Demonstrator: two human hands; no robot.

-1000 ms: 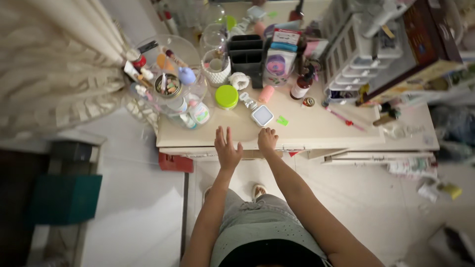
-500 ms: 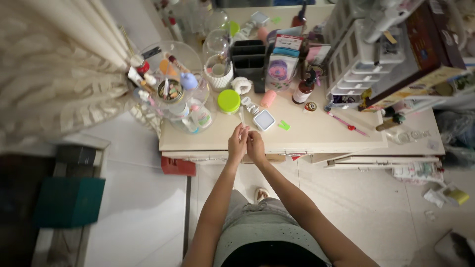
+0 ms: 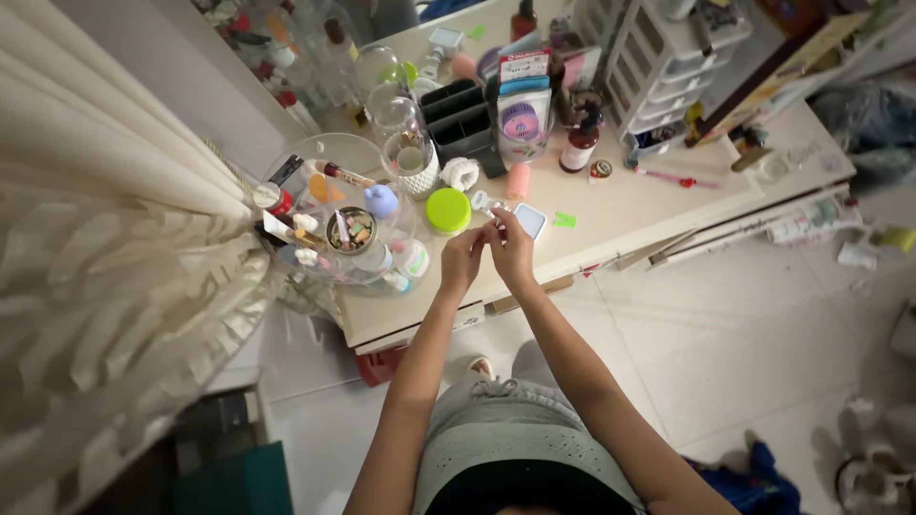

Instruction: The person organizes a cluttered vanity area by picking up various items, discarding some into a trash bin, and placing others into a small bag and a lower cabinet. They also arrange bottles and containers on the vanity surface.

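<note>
Cream tabletop (image 3: 611, 215), packed with clutter, and both hands meet just over its front part, right beside the lime-green jar lid (image 3: 447, 210), which I'll use as my landmark. The left hand (image 3: 462, 258) and right hand (image 3: 512, 250) are pinched together fingertip to fingertip on some tiny pale item (image 3: 492, 227); honestly it's too small and blurry to say what it is, maybe a thin stick or a wrapper. Fingers look nearly closed, only thumb and first fingers doing the work, the rest loosely curled. Judging by that grip it's very light, and probably slippery or bendy, so holding it near its ends with fingertips seems the sensible way; squeezing harder would likely bend or drop it. Just right of the green lid sits a small square white-and-blue gadget (image 3: 530, 221), nearly under the right hand. Left of the lid is a clear round organiser (image 3: 336, 224) crammed with cosmetics, which looks easy to knock. Behind the lid stand a black divider box (image 3: 460, 113) and a brown bottle (image 3: 575, 151). Open room is right of the lid along the table's front, and its front edge is close under the wrists.
</note>
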